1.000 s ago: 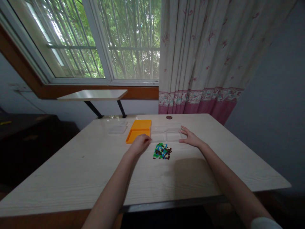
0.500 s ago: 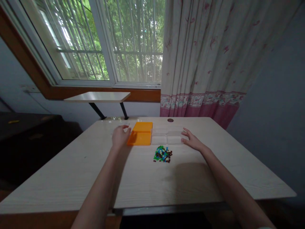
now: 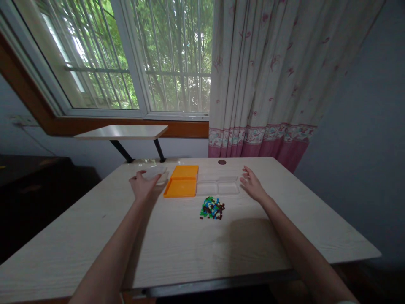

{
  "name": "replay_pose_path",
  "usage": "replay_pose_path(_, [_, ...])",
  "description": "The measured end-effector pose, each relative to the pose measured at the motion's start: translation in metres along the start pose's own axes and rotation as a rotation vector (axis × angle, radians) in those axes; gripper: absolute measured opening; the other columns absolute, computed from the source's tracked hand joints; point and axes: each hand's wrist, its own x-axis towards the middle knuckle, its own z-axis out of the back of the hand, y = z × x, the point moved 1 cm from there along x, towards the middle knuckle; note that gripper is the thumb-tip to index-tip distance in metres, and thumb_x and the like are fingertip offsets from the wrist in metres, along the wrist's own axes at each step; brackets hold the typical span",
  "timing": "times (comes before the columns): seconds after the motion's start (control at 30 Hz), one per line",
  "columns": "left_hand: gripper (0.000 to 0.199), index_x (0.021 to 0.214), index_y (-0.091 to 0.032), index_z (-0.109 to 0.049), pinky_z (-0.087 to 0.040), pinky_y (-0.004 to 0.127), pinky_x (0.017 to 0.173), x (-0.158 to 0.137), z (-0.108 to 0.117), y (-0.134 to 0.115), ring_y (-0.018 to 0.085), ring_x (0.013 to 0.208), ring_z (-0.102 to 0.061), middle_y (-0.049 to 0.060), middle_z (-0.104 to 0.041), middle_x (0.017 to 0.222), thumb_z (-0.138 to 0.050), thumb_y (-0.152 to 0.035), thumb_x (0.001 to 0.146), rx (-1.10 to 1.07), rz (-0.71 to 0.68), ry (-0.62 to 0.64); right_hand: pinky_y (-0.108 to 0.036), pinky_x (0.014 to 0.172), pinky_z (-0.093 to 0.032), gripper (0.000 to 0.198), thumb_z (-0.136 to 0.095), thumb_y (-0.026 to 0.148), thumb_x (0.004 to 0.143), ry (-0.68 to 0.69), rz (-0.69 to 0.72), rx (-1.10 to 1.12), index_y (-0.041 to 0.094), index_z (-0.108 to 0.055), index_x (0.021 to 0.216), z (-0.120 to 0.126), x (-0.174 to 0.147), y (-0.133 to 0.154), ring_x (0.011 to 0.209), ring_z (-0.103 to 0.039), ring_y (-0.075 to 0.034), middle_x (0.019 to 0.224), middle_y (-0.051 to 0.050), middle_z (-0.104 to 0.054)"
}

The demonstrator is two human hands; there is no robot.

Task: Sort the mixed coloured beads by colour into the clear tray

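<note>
My left hand (image 3: 143, 185) is at the left of the orange box, thumb and fingers around the near side of a clear shallow dish (image 3: 155, 171). My right hand (image 3: 252, 185) is open, fingers apart and holding nothing, just right of the clear plastic trays (image 3: 228, 188). Between the hands lies the orange box (image 3: 181, 188), its lid (image 3: 186, 171) folded back. A pile of small green, blue, brown and cream pieces (image 3: 212, 208) lies in front of the trays; their exact kind is too small to make out.
The pale wooden table (image 3: 177, 249) has a dark round cable hole (image 3: 222, 162) near its back edge. A raised shelf (image 3: 123, 131) on black legs stands at the back left. Behind are a barred window and a patterned curtain (image 3: 253, 84).
My left hand has moved left, away from the orange box, with the clear dish. My right hand has drawn slightly away from the clear trays. The view has shifted a little.
</note>
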Motion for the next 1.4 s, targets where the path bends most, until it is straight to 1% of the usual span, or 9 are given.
replay_pose_path(0.1, [0.063,0.106,-0.018,-0.047,-0.041,0.04,0.084,-0.019,0.006,-0.037,0.025,0.101,-0.046,0.01,-0.039,0.11,-0.066,-0.05,0.055,-0.291,-0.098,-0.031,-0.043,0.086,-0.041,0.05,-0.051,0.035,0.079,-0.171,0.136,-0.043,0.025,-0.035,0.126,-0.006,0.0,0.028,0.098,-0.05,-0.02,0.119,-0.011,-0.046])
replay_pose_path(0.27, [0.058,0.102,-0.022,-0.05,-0.047,0.031,0.073,-0.1,0.011,-0.112,0.019,0.094,-0.049,0.006,-0.039,0.108,-0.072,-0.037,0.052,-0.644,-0.457,0.395,-0.042,0.091,-0.04,0.07,-0.059,0.029,0.073,-0.056,0.383,-0.074,0.026,-0.022,0.132,-0.037,-0.019,0.078,0.108,-0.045,-0.022,0.123,-0.01,-0.042])
replay_pose_path(0.4, [0.065,0.102,-0.023,-0.052,-0.045,0.031,0.076,-0.158,0.002,-0.129,0.021,0.1,-0.045,0.006,-0.038,0.108,-0.078,-0.035,0.044,-0.689,-0.57,0.562,-0.045,0.097,-0.034,0.077,-0.062,0.026,0.068,-0.016,0.522,-0.087,0.027,-0.019,0.132,-0.051,-0.036,0.098,0.118,-0.036,-0.024,0.128,-0.009,-0.035])
replay_pose_path(0.5, [0.061,0.102,-0.024,-0.054,-0.043,0.03,0.079,-0.169,-0.013,-0.118,0.021,0.103,-0.043,0.006,-0.038,0.112,-0.078,-0.033,0.047,-0.852,-0.489,0.624,-0.043,0.096,-0.035,0.06,-0.064,0.027,0.066,-0.028,0.473,-0.056,0.025,-0.038,0.12,-0.049,-0.038,0.102,0.114,-0.04,-0.024,0.121,-0.009,-0.04])
replay_pose_path(0.63, [0.068,0.11,-0.026,-0.049,-0.041,0.027,0.082,-0.162,-0.028,-0.101,0.018,0.101,-0.047,0.005,-0.043,0.114,-0.077,-0.032,0.048,-1.237,-0.206,0.728,-0.04,0.092,-0.038,0.045,-0.064,0.028,0.065,-0.061,0.341,0.088,0.022,-0.046,0.106,-0.047,-0.034,0.101,0.108,-0.044,-0.023,0.114,-0.009,-0.046])
replay_pose_path(0.8, [0.061,0.104,-0.018,-0.052,-0.041,0.029,0.079,-0.164,-0.032,-0.097,0.016,0.087,-0.055,0.005,-0.057,0.096,-0.077,-0.032,0.05,-1.45,0.019,0.994,-0.034,0.088,-0.041,0.044,-0.061,0.033,0.069,0.138,0.276,0.268,0.021,-0.044,0.107,-0.055,-0.036,0.098,0.103,-0.048,-0.02,0.109,-0.008,-0.049])
replay_pose_path(0.93, [0.055,0.095,-0.017,-0.052,-0.042,0.027,0.071,-0.166,-0.033,-0.097,0.014,0.074,-0.057,0.001,-0.06,0.08,-0.079,-0.028,0.047,-1.46,0.065,0.936,-0.034,0.088,-0.04,0.037,-0.056,0.035,0.074,0.269,0.274,0.222,0.02,-0.046,0.106,-0.054,-0.037,0.101,0.101,-0.05,-0.02,0.106,-0.007,-0.053])
replay_pose_path(1.07, [0.06,0.099,-0.018,-0.051,-0.043,0.024,0.068,-0.166,-0.031,-0.098,0.013,0.071,-0.056,0.0,-0.059,0.08,-0.078,-0.028,0.046,-1.378,0.037,0.82,-0.036,0.088,-0.041,0.03,-0.057,0.031,0.074,0.229,0.299,0.07,0.022,-0.05,0.102,-0.052,-0.038,0.109,0.1,-0.053,-0.02,0.108,-0.007,-0.057])
replay_pose_path(1.4, [0.061,0.103,-0.017,-0.05,-0.043,0.022,0.065,-0.167,-0.027,-0.097,0.012,0.07,-0.055,0.0,-0.058,0.08,-0.077,-0.021,0.049,-1.077,-0.152,0.72,-0.031,0.076,-0.052,0.031,-0.043,0.022,0.081,0.214,0.595,-0.299,0.019,-0.056,0.11,-0.055,-0.043,0.111,0.086,-0.063,-0.019,0.101,-0.008,-0.065])
